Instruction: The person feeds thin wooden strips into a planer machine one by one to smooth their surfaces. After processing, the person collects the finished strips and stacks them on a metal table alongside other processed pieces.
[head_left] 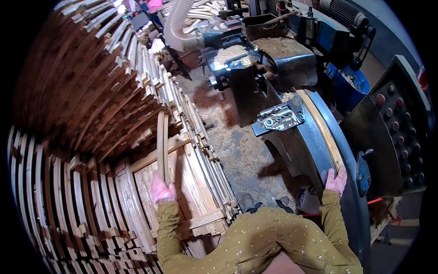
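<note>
My left hand [163, 189] is closed round the near end of a wooden strip [162, 139], which points away from me against the stacked wood. On the right, my right hand [336, 181] grips the near end of another wooden strip [319, 119]. That strip lies lengthwise on the metal bed [315, 153] of a woodworking machine, its far end passing under the machine's hood [296, 68]. Beside it, a metal guide block [279, 119] is bolted to the bed's left side.
Tall stacks of wooden strips [82, 91] fill the left. A ribbed hose [178, 25] joins the machine, where wood shavings [233, 55] lie. To the right are a button panel [397, 118], a blue bin [349, 84] and a lever [364, 171]. Dusty concrete floor [239, 150] lies between stack and machine.
</note>
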Demonstrator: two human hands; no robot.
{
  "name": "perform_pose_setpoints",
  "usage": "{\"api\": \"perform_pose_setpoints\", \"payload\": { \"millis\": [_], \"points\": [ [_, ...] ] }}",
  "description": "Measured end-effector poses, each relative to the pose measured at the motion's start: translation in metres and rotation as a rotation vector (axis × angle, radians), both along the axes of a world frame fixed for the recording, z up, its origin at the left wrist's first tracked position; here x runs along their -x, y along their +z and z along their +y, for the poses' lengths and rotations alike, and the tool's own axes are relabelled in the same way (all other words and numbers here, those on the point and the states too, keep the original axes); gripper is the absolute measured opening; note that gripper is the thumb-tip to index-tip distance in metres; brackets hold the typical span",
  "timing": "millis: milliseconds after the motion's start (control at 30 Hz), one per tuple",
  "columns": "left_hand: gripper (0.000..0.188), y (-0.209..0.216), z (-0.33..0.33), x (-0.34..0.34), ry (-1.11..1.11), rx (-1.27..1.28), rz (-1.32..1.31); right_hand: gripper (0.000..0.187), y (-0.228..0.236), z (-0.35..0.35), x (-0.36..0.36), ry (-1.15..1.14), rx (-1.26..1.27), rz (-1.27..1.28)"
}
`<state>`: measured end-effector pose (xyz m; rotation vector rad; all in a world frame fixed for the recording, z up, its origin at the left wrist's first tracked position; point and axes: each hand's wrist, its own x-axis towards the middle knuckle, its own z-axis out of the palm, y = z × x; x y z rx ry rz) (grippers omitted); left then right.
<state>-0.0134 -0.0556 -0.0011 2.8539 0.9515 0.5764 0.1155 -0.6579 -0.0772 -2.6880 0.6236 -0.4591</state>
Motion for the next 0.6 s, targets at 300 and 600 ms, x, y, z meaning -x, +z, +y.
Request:
{"api": "perform_pose_setpoints", "payload": {
  "millis": [300,600],
  "points": [
    [0.060,0.105,-0.246,-0.210,-0.791,1.437,-0.806,0.081,0.089,0.089,-0.021,0.862,-0.553,-0.278],
    [0.064,-0.066,-0.446,-0.199,-0.829,1.995,0.235,0.056,0.047,-0.131,0.149,0.546,0.280,-0.008]
  ]
}}
